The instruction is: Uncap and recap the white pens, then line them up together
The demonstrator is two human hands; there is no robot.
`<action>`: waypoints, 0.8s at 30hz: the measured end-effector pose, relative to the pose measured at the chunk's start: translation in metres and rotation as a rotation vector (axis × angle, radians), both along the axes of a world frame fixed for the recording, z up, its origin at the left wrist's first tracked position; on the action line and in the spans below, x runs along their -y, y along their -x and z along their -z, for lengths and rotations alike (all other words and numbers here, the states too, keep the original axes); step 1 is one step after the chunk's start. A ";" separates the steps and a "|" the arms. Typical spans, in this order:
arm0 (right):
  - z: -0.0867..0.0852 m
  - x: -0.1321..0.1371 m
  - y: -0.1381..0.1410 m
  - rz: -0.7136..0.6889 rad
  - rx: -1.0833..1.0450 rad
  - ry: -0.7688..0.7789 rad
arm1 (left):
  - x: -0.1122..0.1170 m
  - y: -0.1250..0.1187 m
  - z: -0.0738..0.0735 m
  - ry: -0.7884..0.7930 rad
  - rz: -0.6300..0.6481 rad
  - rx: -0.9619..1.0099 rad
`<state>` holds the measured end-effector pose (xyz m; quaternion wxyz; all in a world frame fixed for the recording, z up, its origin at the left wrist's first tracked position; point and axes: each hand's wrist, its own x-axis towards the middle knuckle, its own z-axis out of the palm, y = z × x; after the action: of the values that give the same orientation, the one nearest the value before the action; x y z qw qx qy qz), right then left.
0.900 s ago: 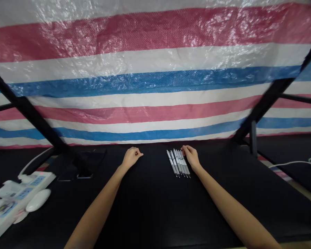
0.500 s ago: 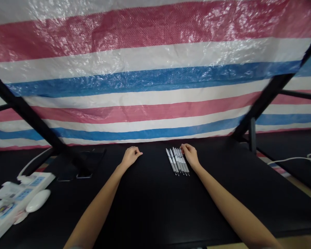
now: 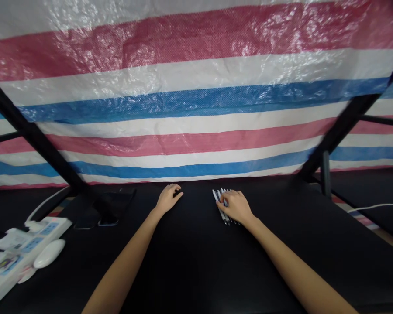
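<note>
Several slim white and grey pens (image 3: 225, 216) lie side by side on the black table, roughly parallel. My right hand (image 3: 237, 206) is over them, palm down. Its thumb and index finger curl together at the pens on the left of the row, in a pinch on a pen. The hand covers most of the right-hand pens. To the left of the row, apart from it, my left hand (image 3: 168, 199) rests near the table's far edge. Its thumb and fingers are spread a little, with nothing between them.
A white power strip (image 3: 36, 244) with plugs lies at the left, beside a white computer mouse (image 3: 49, 253). Dark phone-like slabs (image 3: 108, 221) lie near the left black frame leg (image 3: 57, 163). A striped plastic sheet (image 3: 196, 144) hangs behind the black table (image 3: 190, 261).
My right hand has moved left from the right side of the row to over the pens. My left hand's thumb and fingers have parted. The view has shifted slightly.
</note>
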<state>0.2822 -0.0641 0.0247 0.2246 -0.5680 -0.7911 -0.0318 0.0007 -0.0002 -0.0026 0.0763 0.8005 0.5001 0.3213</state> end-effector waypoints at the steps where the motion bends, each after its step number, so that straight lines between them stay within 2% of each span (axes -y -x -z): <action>1: 0.000 0.001 0.001 -0.004 0.022 0.008 | 0.001 -0.001 -0.001 -0.010 0.010 -0.033; 7: 0.003 0.003 0.006 0.034 0.114 0.027 | 0.004 -0.005 -0.004 -0.078 0.031 -0.167; 16: 0.009 0.003 0.012 0.059 0.111 0.024 | 0.011 -0.012 -0.006 -0.160 0.034 -0.274; 21: 0.005 0.003 0.014 0.097 -0.004 0.096 | 0.012 -0.013 -0.007 -0.178 0.051 -0.320; 24: 0.000 0.001 0.011 0.038 -0.161 0.183 | 0.015 -0.016 -0.009 -0.185 0.062 -0.317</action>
<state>0.2708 -0.0649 0.0246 0.2338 -0.6019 -0.7592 0.0820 0.0170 -0.0149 0.0061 -0.0678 0.8598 0.4491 0.2331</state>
